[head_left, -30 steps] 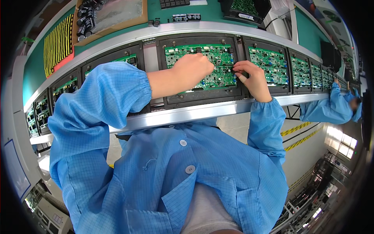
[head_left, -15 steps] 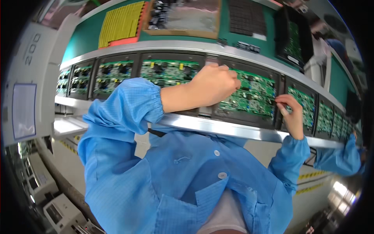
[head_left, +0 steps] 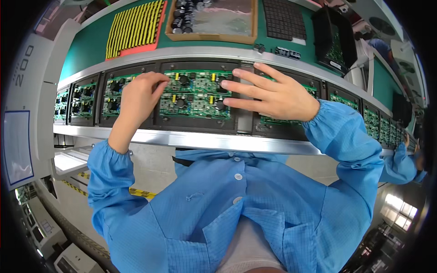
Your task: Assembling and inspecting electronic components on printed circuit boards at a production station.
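A green circuit board panel [head_left: 198,86] with black round parts and yellow parts lies in a dark carrier [head_left: 200,123] on the line in front of me. At its upper left corner is my left hand [head_left: 140,93], fingers curled and thumb close to the forefinger; whatever lies between the tips is too small to make out. My right hand [head_left: 275,95] is open, palm down, fingers spread toward the panel's right edge. Beneath it, a second circuit board panel [head_left: 277,121] in the neighbouring carrier is mostly covered.
More loaded carriers run left and right between metal rails [head_left: 200,141]. Beyond are yellow-and-black strips [head_left: 134,29] on a red sheet, a cardboard box [head_left: 214,37] of black cylindrical parts, a dark gridded tray [head_left: 284,20] and a black bin [head_left: 334,41]. Another person's sleeve [head_left: 400,166] shows far right.
Both hands have shifted left: the left from the right-hand panel to the near panel's left corner, the right from the right-hand panel's far edge to the gap between carriers, its fingers now spread.
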The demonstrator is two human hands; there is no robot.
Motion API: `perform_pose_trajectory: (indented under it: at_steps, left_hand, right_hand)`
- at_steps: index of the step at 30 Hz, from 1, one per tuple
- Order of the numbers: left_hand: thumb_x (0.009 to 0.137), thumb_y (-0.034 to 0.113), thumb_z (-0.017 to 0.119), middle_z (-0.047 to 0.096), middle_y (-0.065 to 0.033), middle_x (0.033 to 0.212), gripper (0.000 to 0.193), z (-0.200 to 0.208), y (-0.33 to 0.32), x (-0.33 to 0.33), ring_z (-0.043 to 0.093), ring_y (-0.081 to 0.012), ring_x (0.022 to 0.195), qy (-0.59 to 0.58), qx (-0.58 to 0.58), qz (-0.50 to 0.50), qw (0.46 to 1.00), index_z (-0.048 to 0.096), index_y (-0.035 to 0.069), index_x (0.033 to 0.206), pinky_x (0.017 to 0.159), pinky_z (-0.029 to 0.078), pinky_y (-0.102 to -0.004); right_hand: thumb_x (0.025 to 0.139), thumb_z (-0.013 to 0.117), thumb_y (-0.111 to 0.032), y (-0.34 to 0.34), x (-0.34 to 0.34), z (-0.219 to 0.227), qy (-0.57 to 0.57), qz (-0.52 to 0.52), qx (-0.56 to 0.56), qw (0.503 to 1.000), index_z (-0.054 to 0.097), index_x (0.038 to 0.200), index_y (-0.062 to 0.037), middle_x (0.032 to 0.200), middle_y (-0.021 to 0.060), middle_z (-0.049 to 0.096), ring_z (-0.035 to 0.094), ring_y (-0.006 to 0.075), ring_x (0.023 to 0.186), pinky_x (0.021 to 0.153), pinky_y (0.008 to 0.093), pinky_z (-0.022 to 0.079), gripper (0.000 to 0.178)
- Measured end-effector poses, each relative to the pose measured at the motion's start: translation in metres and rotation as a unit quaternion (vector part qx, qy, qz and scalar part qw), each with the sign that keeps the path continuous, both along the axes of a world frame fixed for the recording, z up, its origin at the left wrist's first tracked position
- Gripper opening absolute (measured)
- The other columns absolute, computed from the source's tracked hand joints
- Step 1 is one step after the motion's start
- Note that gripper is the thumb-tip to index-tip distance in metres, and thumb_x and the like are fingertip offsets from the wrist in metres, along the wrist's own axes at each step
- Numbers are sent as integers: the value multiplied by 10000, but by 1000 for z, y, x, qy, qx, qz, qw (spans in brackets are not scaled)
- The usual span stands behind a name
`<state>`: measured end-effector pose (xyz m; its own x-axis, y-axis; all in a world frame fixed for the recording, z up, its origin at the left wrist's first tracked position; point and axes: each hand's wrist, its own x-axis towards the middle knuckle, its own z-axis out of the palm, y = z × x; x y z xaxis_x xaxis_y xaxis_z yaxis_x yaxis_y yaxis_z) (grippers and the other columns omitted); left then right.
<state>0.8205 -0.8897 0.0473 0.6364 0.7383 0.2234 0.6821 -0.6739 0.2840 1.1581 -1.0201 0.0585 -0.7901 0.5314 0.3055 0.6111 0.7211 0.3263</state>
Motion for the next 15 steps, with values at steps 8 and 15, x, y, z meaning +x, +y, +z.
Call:
perform_pose_trajectory:
  at_steps: [8,15]
  left_hand:
    - [949,213,703,729,-123,848,178,-7,55,-124,676,-259,702,-9,-44,156,987,771,112,1079,642,525,-369]
    - [945,274,691,772,-91,969,195,-40,139,-218,737,-297,898,30,-69,195,978,774,153,1073,777,578,-412]
  right_hand:
    - [860,673,-138,50,-61,8,-34,62,-65,995,512,1504,-289,1623,0,432,431,242,1482,1224,457,347,681]
    - [843,684,-143,125,-117,0,-41,142,-84,985,589,1410,-198,1550,34,513,488,260,1427,1186,447,394,577]
